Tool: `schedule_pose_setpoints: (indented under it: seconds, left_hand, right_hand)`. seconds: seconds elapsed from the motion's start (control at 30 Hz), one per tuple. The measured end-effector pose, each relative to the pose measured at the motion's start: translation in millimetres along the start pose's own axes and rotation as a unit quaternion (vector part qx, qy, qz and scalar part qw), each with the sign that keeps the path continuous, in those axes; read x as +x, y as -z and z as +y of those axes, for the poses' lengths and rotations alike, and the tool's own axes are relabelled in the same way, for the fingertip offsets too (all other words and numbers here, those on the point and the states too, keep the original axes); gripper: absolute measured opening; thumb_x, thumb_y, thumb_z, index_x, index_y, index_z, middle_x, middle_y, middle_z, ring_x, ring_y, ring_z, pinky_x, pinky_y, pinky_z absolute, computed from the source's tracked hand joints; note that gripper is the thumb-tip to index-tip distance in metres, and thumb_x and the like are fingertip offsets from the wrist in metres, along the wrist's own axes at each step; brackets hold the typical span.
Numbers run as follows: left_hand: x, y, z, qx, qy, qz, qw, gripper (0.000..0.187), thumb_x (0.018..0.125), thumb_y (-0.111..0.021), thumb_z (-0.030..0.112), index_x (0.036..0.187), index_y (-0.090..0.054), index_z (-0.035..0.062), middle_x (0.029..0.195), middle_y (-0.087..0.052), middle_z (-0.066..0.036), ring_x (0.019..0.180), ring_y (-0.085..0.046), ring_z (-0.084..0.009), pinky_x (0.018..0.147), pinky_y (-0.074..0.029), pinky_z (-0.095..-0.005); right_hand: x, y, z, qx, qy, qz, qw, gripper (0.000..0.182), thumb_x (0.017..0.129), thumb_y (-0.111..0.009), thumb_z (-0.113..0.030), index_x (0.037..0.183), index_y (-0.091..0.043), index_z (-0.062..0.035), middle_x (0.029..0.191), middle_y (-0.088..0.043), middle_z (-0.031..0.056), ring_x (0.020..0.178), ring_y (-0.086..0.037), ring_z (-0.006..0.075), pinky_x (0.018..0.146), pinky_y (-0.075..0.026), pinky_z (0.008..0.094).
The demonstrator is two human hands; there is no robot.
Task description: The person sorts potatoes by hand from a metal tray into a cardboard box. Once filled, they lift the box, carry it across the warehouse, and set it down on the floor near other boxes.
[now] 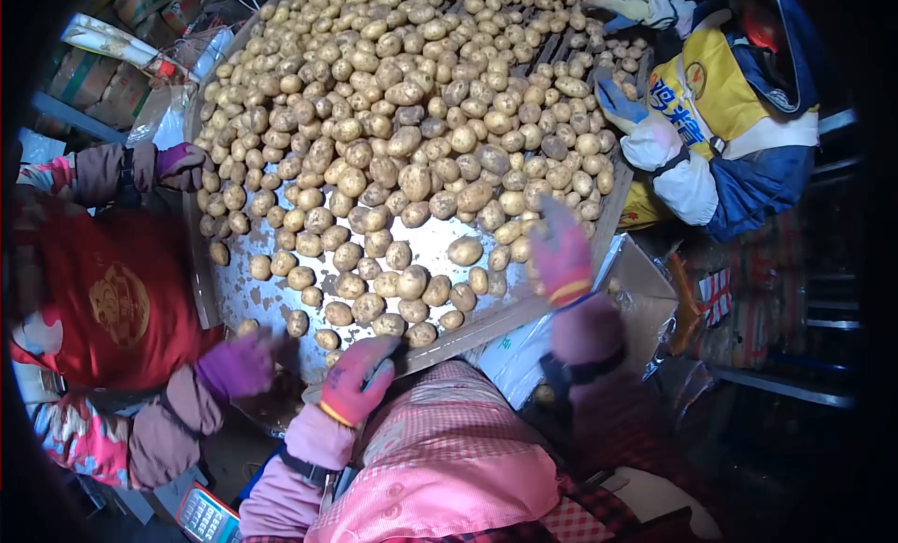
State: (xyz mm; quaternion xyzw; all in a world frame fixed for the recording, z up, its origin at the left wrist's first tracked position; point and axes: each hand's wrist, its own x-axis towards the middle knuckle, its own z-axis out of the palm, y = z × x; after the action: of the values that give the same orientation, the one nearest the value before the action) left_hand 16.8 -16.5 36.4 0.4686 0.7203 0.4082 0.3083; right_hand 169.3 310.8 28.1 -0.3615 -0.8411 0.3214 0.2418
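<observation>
A broad heap of potatoes covers a metal-topped sorting table, with a thinner scatter near the front edge. My left hand, in a pink glove, is at the front rim beside a few loose potatoes. Its thumb stands apart from the fingers, and I see nothing held. Farther right, my right hand, also gloved and slightly blurred, reaches over the table's right side near several potatoes. Its fingers stretch forward, with no potato visible in them.
At the left stands a person in a red apron, with purple-gloved hands by the table. Another person in a yellow apron has gloved hands at the far right edge. A cardboard box sits right of the table, below its rim.
</observation>
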Motion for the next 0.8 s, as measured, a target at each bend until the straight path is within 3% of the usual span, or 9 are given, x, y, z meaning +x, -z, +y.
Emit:
schedule_pose_setpoints:
  seconds: [0.1, 0.23, 0.43, 0.5, 0.57, 0.63, 0.7, 0.77, 0.8]
  left_hand:
    - [35, -11, 1, 0.068, -0.105, -0.008, 0.992, 0.039, 0.082, -0.064, 0.011, 0.119, -0.059, 0.0015, 0.116, -0.061, -0.018, 0.110, -0.057, -0.0348, 0.096, -0.044, -0.0415]
    - [48, -16, 13, 0.056, -0.100, -0.008, 0.993, 0.038, 0.084, -0.062, 0.014, 0.120, -0.058, 0.0035, 0.114, -0.061, -0.018, 0.108, -0.057, -0.0355, 0.096, -0.044, -0.0421]
    - [22, -20, 3, 0.007, -0.050, -0.037, 0.998, 0.037, 0.085, -0.063, 0.011, 0.120, -0.059, 0.0041, 0.117, -0.061, -0.017, 0.111, -0.057, -0.0337, 0.097, -0.044, -0.0417]
    - [13, -15, 9, 0.018, -0.037, -0.022, 0.999, 0.036, 0.085, -0.063, 0.011, 0.120, -0.059, 0.0038, 0.116, -0.061, -0.017, 0.109, -0.058, -0.0337, 0.095, -0.045, -0.0408]
    - [5, -7, 10, 0.023, -0.039, 0.013, 0.999, 0.038, 0.085, -0.062, 0.011, 0.122, -0.058, 0.0033, 0.115, -0.061, -0.017, 0.107, -0.059, -0.0335, 0.093, -0.046, -0.0398]
    - [-16, -8, -9, 0.026, -0.024, 0.032, 0.999, 0.038, 0.085, -0.062, 0.011, 0.122, -0.057, 0.0029, 0.116, -0.061, -0.017, 0.108, -0.059, -0.0329, 0.092, -0.046, -0.0390]
    - [-24, -7, -11, -0.002, 0.015, 0.034, 0.999, 0.038, 0.085, -0.061, 0.011, 0.122, -0.057, 0.0025, 0.116, -0.061, -0.017, 0.108, -0.059, -0.0330, 0.092, -0.046, -0.0388]
    - [-28, -12, -10, 0.001, 0.009, 0.037, 0.999, 0.038, 0.085, -0.061, 0.010, 0.122, -0.057, 0.0024, 0.116, -0.061, -0.017, 0.109, -0.058, -0.0339, 0.094, -0.045, -0.0396]
    - [-29, -12, -11, 0.010, -0.007, 0.050, 0.999, 0.037, 0.085, -0.061, 0.011, 0.120, -0.058, 0.0027, 0.115, -0.061, -0.017, 0.108, -0.058, -0.0343, 0.094, -0.045, -0.0407]
  right_hand:
    - [30, 26, 17, -0.081, -0.006, 0.030, 0.996, 0.046, 0.085, -0.057, -0.009, 0.131, -0.051, -0.0055, 0.123, -0.058, 0.0181, 0.116, -0.055, 0.0253, 0.097, -0.043, 0.0337]
    - [42, 14, 0, -0.024, 0.019, -0.044, 0.999, 0.050, 0.083, -0.061, -0.013, 0.131, -0.051, -0.0137, 0.128, -0.055, 0.0136, 0.118, -0.052, 0.0302, 0.100, -0.041, 0.0375]
    - [74, -74, -11, -0.218, 0.261, -0.149, 0.929, 0.049, 0.079, -0.065, -0.023, 0.127, -0.055, -0.0192, 0.125, -0.057, 0.0140, 0.114, -0.054, 0.0321, 0.100, -0.041, 0.0400]
    - [93, -67, -40, -0.163, 0.006, -0.314, 0.935, 0.047, 0.078, -0.065, -0.022, 0.125, -0.057, -0.0211, 0.121, -0.058, 0.0133, 0.112, -0.054, 0.0321, 0.099, -0.041, 0.0414]
    - [85, -59, -29, -0.232, 0.180, -0.086, 0.952, 0.052, 0.073, -0.067, -0.023, 0.123, -0.057, -0.0130, 0.119, -0.059, 0.0147, 0.108, -0.056, 0.0329, 0.093, -0.044, 0.0432]
    - [66, -63, -48, -0.245, 0.267, 0.018, 0.932, 0.047, 0.075, -0.068, -0.031, 0.118, -0.058, -0.0133, 0.116, -0.057, 0.0126, 0.106, -0.055, 0.0324, 0.093, -0.046, 0.0416]
    - [20, -104, -58, 0.006, 0.213, -0.198, 0.957, 0.050, 0.074, -0.070, -0.032, 0.118, -0.058, -0.0136, 0.120, -0.054, 0.0141, 0.110, -0.054, 0.0306, 0.095, -0.044, 0.0401]
    - [-54, -151, -49, -0.150, 0.329, -0.249, 0.898, 0.054, 0.075, -0.070, -0.031, 0.124, -0.055, -0.0170, 0.132, -0.047, 0.0138, 0.121, -0.045, 0.0321, 0.098, -0.041, 0.0409]
    - [-65, -128, -79, -0.181, 0.290, -0.258, 0.904, 0.050, 0.076, -0.068, -0.028, 0.124, -0.056, -0.0225, 0.136, -0.044, 0.0138, 0.124, -0.042, 0.0334, 0.099, -0.041, 0.0425]
